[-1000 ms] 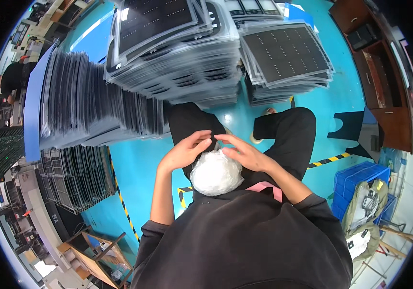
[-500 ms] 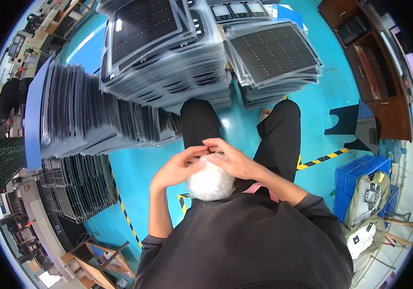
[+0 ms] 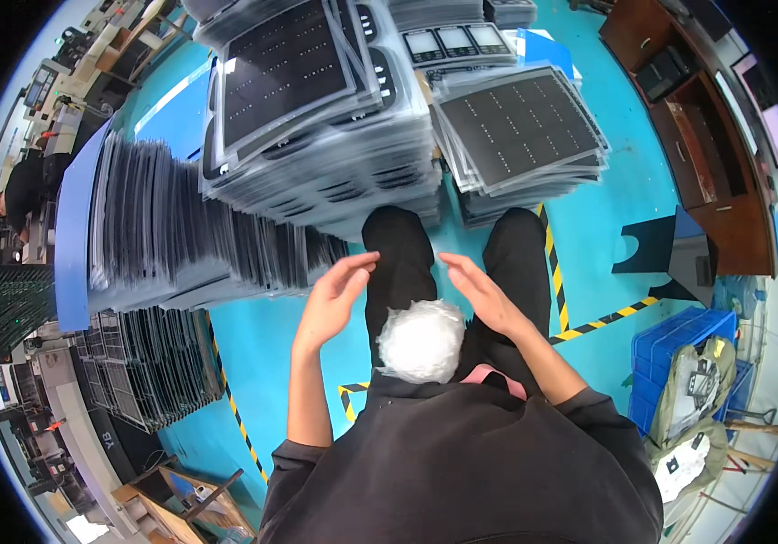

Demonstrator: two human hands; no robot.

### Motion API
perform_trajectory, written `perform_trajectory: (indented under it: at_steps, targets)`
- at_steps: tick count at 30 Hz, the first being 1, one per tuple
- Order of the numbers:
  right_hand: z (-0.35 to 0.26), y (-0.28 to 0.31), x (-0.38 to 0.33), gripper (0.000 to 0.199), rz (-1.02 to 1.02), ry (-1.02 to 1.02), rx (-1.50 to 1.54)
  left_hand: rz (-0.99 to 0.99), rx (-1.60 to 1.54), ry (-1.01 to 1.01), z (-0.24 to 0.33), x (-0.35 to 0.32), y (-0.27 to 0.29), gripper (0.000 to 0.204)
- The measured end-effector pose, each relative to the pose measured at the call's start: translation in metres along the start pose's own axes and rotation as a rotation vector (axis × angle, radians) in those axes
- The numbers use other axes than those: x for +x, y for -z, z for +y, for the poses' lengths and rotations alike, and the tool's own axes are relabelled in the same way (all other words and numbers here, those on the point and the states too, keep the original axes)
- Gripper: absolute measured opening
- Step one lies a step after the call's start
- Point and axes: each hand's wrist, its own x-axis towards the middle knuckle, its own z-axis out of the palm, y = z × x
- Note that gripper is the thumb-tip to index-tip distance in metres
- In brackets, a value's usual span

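A turquoise floor (image 3: 253, 335) is seen throughout, marked w/ yellow-black hazard tape (image 3: 602, 319) running past the person's feet and bending to the right. Workbenches w/ equipment line the left edge; a brown wooden desk (image 3: 706, 172) stands at upper right.

Most of the mid-frame is taken up by tall stacks of dark, flat trays (image 3: 316, 118) in clear wrapping, grid-dotted on top. To their left, a row of similar trays on edge (image 3: 180, 245) is leaned against a blue panel (image 3: 72, 236). A smaller separate stack (image 3: 520, 136) is set at upper right, approx. in front of the right leg. More racked trays (image 3: 149, 372) sit at lower left.

At right, a blue plastic crate (image 3: 679, 344) is seen, w/ an olive bag (image 3: 702, 385) beside it.

A white crumpled bundle, prob. plastic film (image 3: 421, 340), is seen just below chest level, between the forearms, over the black trousers.

The left hand (image 3: 335, 295) is held open, fingers loosely curved, nothing gripped; it is apart from the bundle, just above-left of it. The right hand (image 3: 484, 295) is likewise spread open and empty, palm turned inward, just above-right of the bundle.
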Motion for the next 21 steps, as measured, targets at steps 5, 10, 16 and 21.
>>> perform_trajectory:
  at_steps: [5,10,16,21]
  targets:
    - [-0.006,0.030,0.004,0.054,0.108,0.075,-0.014,0.450,0.241,-0.539,0.090,0.037,0.042,0.020]
    - [-0.050,0.049,0.022,0.046,0.142,0.168,-0.214,0.411,0.911,-0.841,0.197,0.130,0.078,0.034]
    - [-0.119,0.037,0.027,0.035,0.042,0.276,-0.177,0.080,1.053,-0.541,0.173,0.185,0.090,0.066]
    - [-0.139,0.031,0.044,0.034,0.006,0.314,-0.194,0.042,0.959,-0.452,0.180,0.196,0.094,0.054]
